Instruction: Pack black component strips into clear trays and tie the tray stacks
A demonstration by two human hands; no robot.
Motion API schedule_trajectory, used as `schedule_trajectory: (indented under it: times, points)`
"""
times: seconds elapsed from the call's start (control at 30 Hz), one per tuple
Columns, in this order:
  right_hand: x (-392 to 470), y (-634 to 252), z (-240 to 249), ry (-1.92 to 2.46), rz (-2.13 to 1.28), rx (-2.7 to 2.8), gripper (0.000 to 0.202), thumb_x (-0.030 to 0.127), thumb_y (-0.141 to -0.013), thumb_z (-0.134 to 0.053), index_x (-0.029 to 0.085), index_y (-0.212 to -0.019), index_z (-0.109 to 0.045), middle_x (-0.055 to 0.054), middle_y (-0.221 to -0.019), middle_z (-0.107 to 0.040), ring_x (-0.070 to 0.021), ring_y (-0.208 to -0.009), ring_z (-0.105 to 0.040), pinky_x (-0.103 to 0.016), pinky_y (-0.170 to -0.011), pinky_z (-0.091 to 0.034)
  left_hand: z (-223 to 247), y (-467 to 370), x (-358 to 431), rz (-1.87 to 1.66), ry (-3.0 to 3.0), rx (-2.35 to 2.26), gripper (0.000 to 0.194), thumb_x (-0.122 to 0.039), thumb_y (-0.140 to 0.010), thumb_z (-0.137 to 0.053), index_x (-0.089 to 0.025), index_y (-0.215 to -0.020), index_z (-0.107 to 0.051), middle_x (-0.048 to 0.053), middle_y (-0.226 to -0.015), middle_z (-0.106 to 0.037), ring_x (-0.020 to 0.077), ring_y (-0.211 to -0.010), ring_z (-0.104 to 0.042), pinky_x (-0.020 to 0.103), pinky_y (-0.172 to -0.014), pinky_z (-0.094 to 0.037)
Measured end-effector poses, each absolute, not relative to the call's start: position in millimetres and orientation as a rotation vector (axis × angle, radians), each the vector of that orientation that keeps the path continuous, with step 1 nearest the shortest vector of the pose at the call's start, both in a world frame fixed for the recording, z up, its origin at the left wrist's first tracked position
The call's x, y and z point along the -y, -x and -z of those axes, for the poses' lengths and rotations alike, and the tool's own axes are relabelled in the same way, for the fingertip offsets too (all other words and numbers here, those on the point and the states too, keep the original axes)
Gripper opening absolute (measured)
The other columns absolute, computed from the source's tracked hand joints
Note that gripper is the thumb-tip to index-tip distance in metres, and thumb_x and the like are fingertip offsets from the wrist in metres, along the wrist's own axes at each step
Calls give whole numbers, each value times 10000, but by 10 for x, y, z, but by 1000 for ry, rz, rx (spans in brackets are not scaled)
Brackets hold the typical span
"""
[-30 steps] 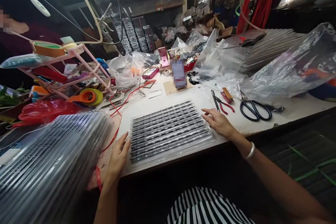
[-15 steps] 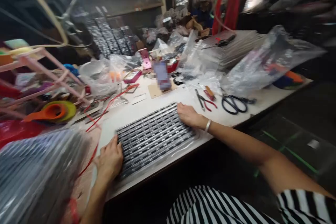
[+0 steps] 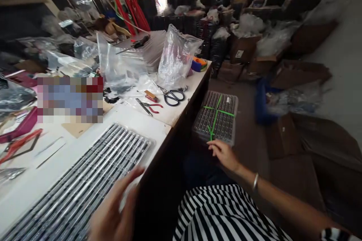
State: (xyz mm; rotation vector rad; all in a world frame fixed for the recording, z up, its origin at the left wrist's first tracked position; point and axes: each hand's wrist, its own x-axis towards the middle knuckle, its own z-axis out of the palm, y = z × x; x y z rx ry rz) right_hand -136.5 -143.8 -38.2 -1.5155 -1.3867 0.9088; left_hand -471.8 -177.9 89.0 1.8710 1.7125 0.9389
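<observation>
Closest, a black-and-white striped shirt (image 3: 226,214) fills the bottom centre. Left of it is the wearer's left hand (image 3: 114,211), blurred by motion, its thumb and fingers spread apart. It overlaps the near edge of a clear tray (image 3: 104,169) ribbed with dark rows; whether skin meets plastic, I cannot tell. The tray lies flat on a white table (image 3: 135,118), running from the lower left corner up toward the table's edge.

Past that edge, the right hand (image 3: 224,154), with a white bracelet (image 3: 255,181) on its wrist, reaches out over the gap. Its thumb and forefinger are drawn close together at the loose end of a green tie (image 3: 217,110); I cannot tell whether they pinch it. The tie crosses a bundle (image 3: 226,124) of similar trays, set lower than the tabletop.

Beyond the tray on the table are red-handled pliers (image 3: 146,105), then dark scissors (image 3: 166,92), then a crumpled clear bag (image 3: 175,54) beside stacked clear sheets (image 3: 155,47). Farther back hang red cords (image 3: 124,2), with cardboard boxes (image 3: 240,51) to their right.
</observation>
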Motion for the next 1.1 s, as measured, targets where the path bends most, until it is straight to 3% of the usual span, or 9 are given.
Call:
schedule_trajectory:
  times: [0.1,0.23,0.33,0.4,0.5,0.7,0.8,0.97,1.1]
  points:
    - [1368,935,501,1754,-826,1226,313,308,-831,-443,142,-1037,-609,-67,-841,-653,-121,-560,-572,-280,-571,-484,-636,3958,1343,-836,-1906,-1307,323,-385,-874,-476,-245,-1114,-641,50,-1092,-674,239,-1017,-612,374,-906,-480]
    - [890,781,490,1815,-714,1365,319,370,-835,-454,143,-966,-637,-87,-847,-652,-157,-661,-588,-306,-649,-474,-82,3267,710,-739,-1995,-1204,314,-313,-896,-437,-173,-1068,-659,105,-1035,-678,237,-967,-623,385,-883,-482]
    - [532,849,487,1778,-632,1526,259,387,-799,-534,151,-800,-643,-77,-823,-630,-163,-721,-572,-314,-730,-452,309,2939,405,-668,-2122,-1161,306,-241,-852,-495,-140,-1101,-642,151,-1182,-617,281,-1148,-540,441,-993,-417]
    - [417,911,454,1710,-786,1536,257,367,-816,-515,158,-695,-601,-35,-686,-590,-136,-617,-537,-287,-665,-441,495,2738,302,-616,-2208,-1079,426,-240,-810,-564,-129,-1221,-562,164,-1319,-521,305,-1294,-400,479,-1064,-339]
    - [517,987,242,1505,-1037,1388,325,385,-875,-433,171,-656,-543,13,-562,-521,-99,-482,-452,-246,-532,-394,680,2466,262,-544,-2320,-962,595,-283,-792,-610,-130,-1339,-433,166,-1406,-429,313,-1372,-261,513,-1104,-259]
    - [991,893,-509,1166,-1022,1309,332,395,-889,-479,172,-661,-570,11,-622,-533,-79,-522,-456,-216,-519,-389,862,2269,333,-537,-2464,-993,518,-299,-839,-570,-199,-1329,-436,123,-1441,-393,279,-1387,-235,538,-1118,-199]
    - [906,646,-597,1252,-945,1292,299,394,-895,-469,175,-754,-618,-2,-658,-564,-88,-518,-481,-217,-473,-393,901,2279,338,-544,-2478,-1014,561,-341,-838,-579,-208,-1353,-399,109,-1454,-378,263,-1392,-227,528,-1118,-211]
    - [767,340,-303,1540,-161,1186,336,352,-893,-469,208,-1187,-548,-80,-1039,-598,-134,-713,-594,-270,-593,-491,977,2268,317,-572,-2473,-1031,587,-375,-825,-597,-203,-1351,-401,110,-1447,-389,251,-1390,-236,520,-1120,-204]
    - [871,510,17,1618,-396,1626,266,322,-919,-411,212,-1048,-616,-52,-887,-669,-157,-752,-630,-281,-694,-486,994,2260,327,-567,-2468,-1050,589,-334,-819,-610,-202,-1353,-399,107,-1447,-392,250,-1390,-235,522,-1118,-202]
